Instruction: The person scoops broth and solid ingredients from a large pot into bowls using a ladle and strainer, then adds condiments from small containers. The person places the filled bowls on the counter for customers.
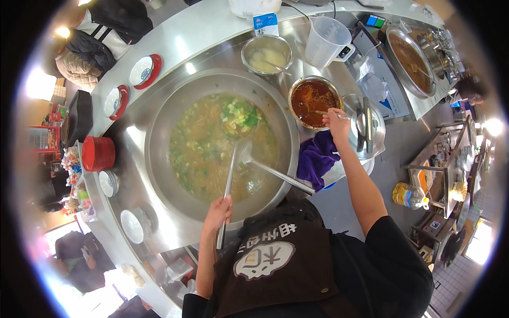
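Observation:
My left hand (219, 210) grips the long metal handle of a ladle (238, 121). The ladle's bowl holds chopped greens and pale cubes, low over the soup (206, 159) in a very large metal wok (159, 167). A perforated skimmer (274, 171) leans in the wok, its handle resting over the near right rim. My right hand (337, 122) holds a spoon (318, 112) whose lower end is in red chili oil (310, 95) in a steel bowl (292, 107). Just below that hand lies a purple cloth (318, 159).
A bowl of pale sauce (266, 57) and a measuring jug (329, 39) stand behind the wok. Bowls on red saucers (141, 71) and a red container (98, 154) line the left counter. A lidded pot (377, 131) is at right, an oil bottle (409, 195) beyond. People (115, 24) are across the counter.

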A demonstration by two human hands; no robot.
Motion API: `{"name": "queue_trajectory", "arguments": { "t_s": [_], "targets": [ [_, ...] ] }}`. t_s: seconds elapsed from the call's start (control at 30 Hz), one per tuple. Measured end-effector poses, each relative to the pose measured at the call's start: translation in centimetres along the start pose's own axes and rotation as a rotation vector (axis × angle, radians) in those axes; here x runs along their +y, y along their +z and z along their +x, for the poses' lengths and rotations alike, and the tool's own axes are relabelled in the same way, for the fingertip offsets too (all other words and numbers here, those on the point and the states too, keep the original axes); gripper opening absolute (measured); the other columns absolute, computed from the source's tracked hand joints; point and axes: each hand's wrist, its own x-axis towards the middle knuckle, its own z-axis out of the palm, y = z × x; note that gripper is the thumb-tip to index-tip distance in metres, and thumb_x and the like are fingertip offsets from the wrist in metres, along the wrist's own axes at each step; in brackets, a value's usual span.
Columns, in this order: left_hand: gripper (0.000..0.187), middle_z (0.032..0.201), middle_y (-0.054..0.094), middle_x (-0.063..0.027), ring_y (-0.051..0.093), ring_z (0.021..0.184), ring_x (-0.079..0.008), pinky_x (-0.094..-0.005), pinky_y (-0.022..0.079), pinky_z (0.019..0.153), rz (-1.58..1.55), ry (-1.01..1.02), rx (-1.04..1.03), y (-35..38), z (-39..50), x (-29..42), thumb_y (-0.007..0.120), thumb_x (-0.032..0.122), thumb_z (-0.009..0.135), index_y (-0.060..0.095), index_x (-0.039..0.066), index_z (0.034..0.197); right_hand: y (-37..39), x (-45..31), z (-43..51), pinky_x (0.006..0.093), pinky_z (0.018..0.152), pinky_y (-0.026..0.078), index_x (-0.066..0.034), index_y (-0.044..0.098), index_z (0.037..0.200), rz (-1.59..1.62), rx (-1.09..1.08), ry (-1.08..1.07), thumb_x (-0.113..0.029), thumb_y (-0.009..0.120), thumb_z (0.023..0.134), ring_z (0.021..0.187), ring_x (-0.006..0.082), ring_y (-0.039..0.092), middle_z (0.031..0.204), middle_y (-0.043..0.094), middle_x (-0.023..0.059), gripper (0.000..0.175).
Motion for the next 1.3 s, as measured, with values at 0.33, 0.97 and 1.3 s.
{"name": "queue_trajectory", "arguments": {
  "t_s": [0.33, 0.97, 1.3],
  "targets": [
    [0.037, 0.053, 0.043, 0.0019, 0.041, 0.039, -0.0094, -0.0241, 0.033, 0.039, 0.024, 0.012, -0.007, 0.5, -0.4, 0.3, 0.049, 0.040, 0.101, 0.048, 0.009, 0.080, -2.2, 0.7, 2.6, 0.0297, 0.055, 0.054, 0.0025, 0.061, 0.095, 0.203, 0.042, 0.383, -0.011, 0.061, 0.086, 0.062, 0.0201, 0.067, 0.081, 0.069, 0.0168, 0.017],
    [0.034, 0.053, 0.042, 0.0011, 0.039, 0.039, -0.0098, -0.0246, 0.033, 0.038, 0.004, 0.007, 0.020, 0.7, -0.2, 1.6, 0.047, 0.036, 0.102, 0.048, 0.009, 0.081, 0.5, -4.6, 0.3, 0.0432, 0.079, 0.053, -0.0164, 0.064, 0.117, -1.322, -0.605, -0.594, -0.011, 0.057, 0.081, 0.090, 0.0326, 0.067, 0.100, 0.070, 0.0106, 0.037],
    [0.037, 0.054, 0.044, 0.0018, 0.041, 0.040, -0.0081, -0.0243, 0.033, 0.038, -0.053, -0.065, 0.077, 1.2, 1.2, 5.7, 0.050, 0.035, 0.101, 0.046, 0.009, 0.076, 17.8, -2.0, 14.3, 0.0273, 0.049, 0.051, 0.0019, 0.064, 0.106, 0.091, -0.221, 0.158, -0.020, 0.066, 0.088, 0.055, 0.0131, 0.060, 0.074, 0.066, 0.0079, 0.029]
  ]
}}
